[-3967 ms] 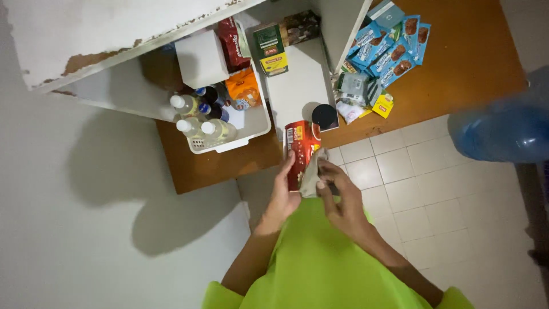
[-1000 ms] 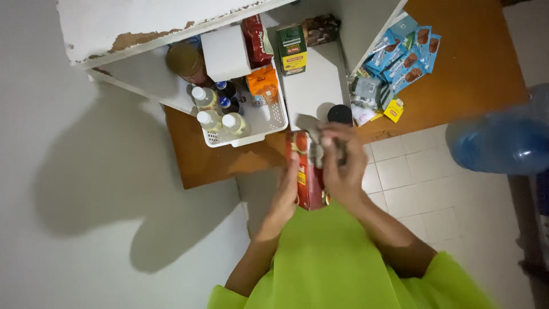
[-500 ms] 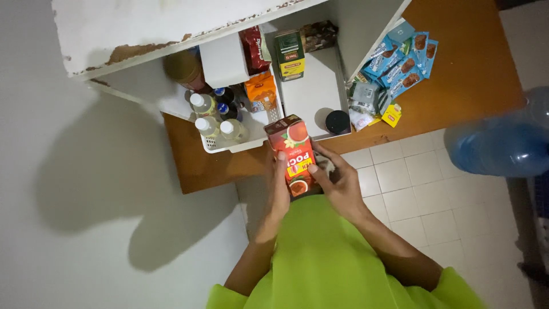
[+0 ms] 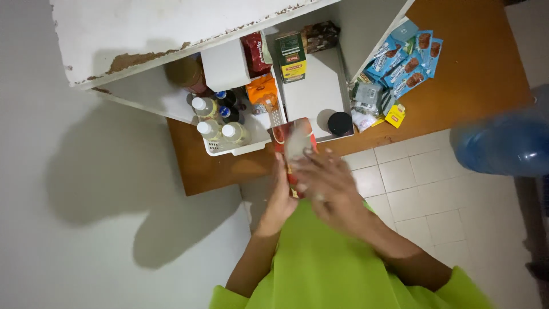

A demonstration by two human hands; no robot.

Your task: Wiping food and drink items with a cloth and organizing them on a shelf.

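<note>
My left hand (image 4: 281,197) grips a red carton (image 4: 293,143) from its left side, just above the near edge of the brown wooden counter (image 4: 217,166). My right hand (image 4: 327,186) lies over the lower face of the carton, blurred by motion, with a pale cloth-like thing under its fingers. The carton's top points toward the white basket (image 4: 234,150) of bottles. Both arms come out of bright green sleeves.
The white basket holds several capped bottles and an orange packet (image 4: 262,94). A green box (image 4: 291,56), a red packet (image 4: 255,52) and a black lid (image 4: 340,123) sit on the white shelf. Blue sachets (image 4: 407,60) lie on the counter. A blue water jug (image 4: 503,146) stands at right.
The carton has been turned and raised toward the basket. My right hand has slid across its front face and is now blurred.
</note>
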